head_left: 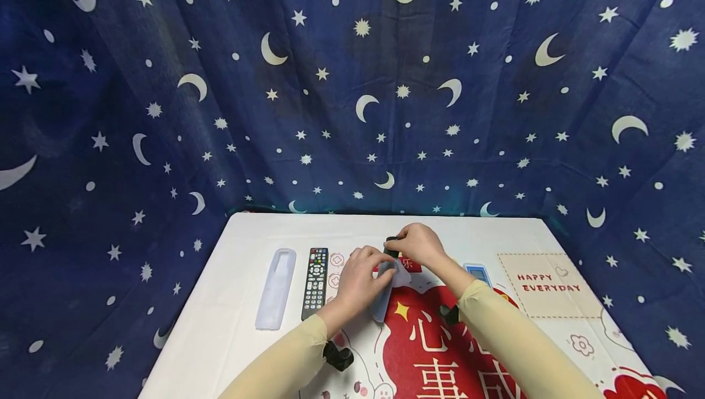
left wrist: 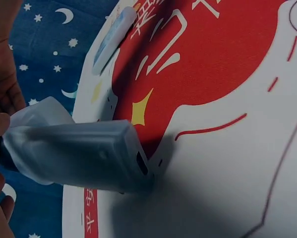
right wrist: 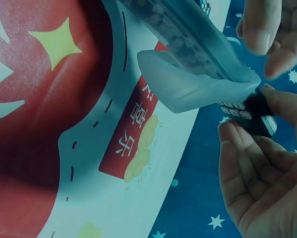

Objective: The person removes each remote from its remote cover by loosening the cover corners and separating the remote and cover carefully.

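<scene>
R hand (right wrist: pixel 260 191), bottom right of the R wrist frame: thumb + fingers clamped on the bare black end of a remote (right wrist: pixel 263 118), no further apart than its thickness. Prob. pinched there b/c that part's outside the soft translucent sleeve (left wrist: pixel 89 153), which keeps the grip off the sleeve's mouth.

L hand (head_left: pixel 360 276), lower ctr of the head frame: thumb & index bent & apart, tips right next to the sleeve's upper part; can't tell if they touch or pinch it. Looks placed to steady the sleeve opp. the R hand, my read only.

Remote's mostly inside the sleeve, btns showing thru; tilted, bare end toward the table's far edge. Loose flap sticks out 1 side near the mouth.

Further out, head frame: 2nd remote (head_left: pixel 316 283), lower L of ctr, btns up; pale spare sleeve (head_left: pixel 275 292) left of it, roughly parallel, prob. lined up for easy reach. Blue-framed device (head_left: pixel 478 272), lower right, partly hidden by R arm. White printed table cover (head_left: pixel 231 301) underneath; starry navy curtain (head_left: pixel 330 111) behind.
</scene>
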`<action>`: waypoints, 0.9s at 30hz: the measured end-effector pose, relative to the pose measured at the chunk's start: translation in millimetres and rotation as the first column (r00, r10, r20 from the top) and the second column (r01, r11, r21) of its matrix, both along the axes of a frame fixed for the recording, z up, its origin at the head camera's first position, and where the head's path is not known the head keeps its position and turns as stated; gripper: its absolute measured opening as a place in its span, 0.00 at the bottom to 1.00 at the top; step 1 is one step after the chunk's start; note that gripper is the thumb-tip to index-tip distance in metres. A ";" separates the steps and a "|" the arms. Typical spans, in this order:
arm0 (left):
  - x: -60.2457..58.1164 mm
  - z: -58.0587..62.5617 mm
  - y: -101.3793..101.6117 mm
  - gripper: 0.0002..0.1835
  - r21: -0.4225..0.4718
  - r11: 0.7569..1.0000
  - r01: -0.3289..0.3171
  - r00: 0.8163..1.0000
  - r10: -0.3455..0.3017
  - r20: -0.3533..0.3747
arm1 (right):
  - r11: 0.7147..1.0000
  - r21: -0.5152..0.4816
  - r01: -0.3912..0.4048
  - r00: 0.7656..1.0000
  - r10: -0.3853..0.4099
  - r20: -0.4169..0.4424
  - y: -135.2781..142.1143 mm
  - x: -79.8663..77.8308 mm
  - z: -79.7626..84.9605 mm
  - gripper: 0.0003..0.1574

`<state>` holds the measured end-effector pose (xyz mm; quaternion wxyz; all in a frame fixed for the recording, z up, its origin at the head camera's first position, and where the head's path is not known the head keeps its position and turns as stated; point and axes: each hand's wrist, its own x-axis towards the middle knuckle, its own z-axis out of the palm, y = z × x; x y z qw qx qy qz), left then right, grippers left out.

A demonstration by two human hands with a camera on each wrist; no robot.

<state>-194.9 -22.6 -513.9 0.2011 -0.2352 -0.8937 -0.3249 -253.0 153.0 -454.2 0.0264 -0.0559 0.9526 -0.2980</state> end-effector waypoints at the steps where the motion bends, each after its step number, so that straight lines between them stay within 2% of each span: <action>1: -1.7 -0.8 2.4 0.09 0.002 1.000 -0.009 1.000 0.009 -0.014 | 1.000 0.017 0.005 1.000 -0.005 -0.002 -1.1 -0.8 1.2 0.20; 6: -9.2 -5.0 10.0 0.06 -0.001 0.997 -0.072 0.997 0.072 -0.035 | 0.998 0.061 0.017 1.000 -0.016 -0.005 -6.1 -2.2 5.5 0.22; 9: -10.2 -7.2 11.8 0.04 -0.017 0.995 -0.094 0.995 0.093 -0.036 | 0.998 0.055 0.021 1.000 -0.020 -0.012 -8.5 -1.6 5.6 0.19; 14: -2.9 -9.0 11.5 0.03 -0.115 0.991 -0.062 0.996 0.055 -0.066 | 1.000 0.017 0.019 0.999 -0.018 -0.036 -11.6 -0.3 0.4 0.16; 18: 8.6 -15.1 7.4 0.03 -0.179 0.984 -0.019 0.998 0.007 -0.068 | 1.000 -0.028 0.015 0.999 -0.015 -0.029 -14.3 3.1 -6.0 0.17; 20: 12.0 -18.4 5.7 0.02 -0.168 0.986 -0.015 0.999 0.006 -0.054 | 0.999 -0.040 0.010 1.000 -0.011 -0.028 -16.1 5.3 -7.9 0.17; 22: 13.1 -19.2 4.6 0.02 -0.120 0.993 -0.015 1.000 0.013 -0.022 | 0.999 -0.051 -0.002 0.999 0.000 -0.033 -17.8 6.9 -7.8 0.16; 27: 8.3 -15.3 -2.9 0.07 0.019 0.999 -0.029 0.998 0.028 0.063 | 0.995 -0.085 -0.048 0.997 0.042 -0.070 -15.7 7.5 -3.3 0.15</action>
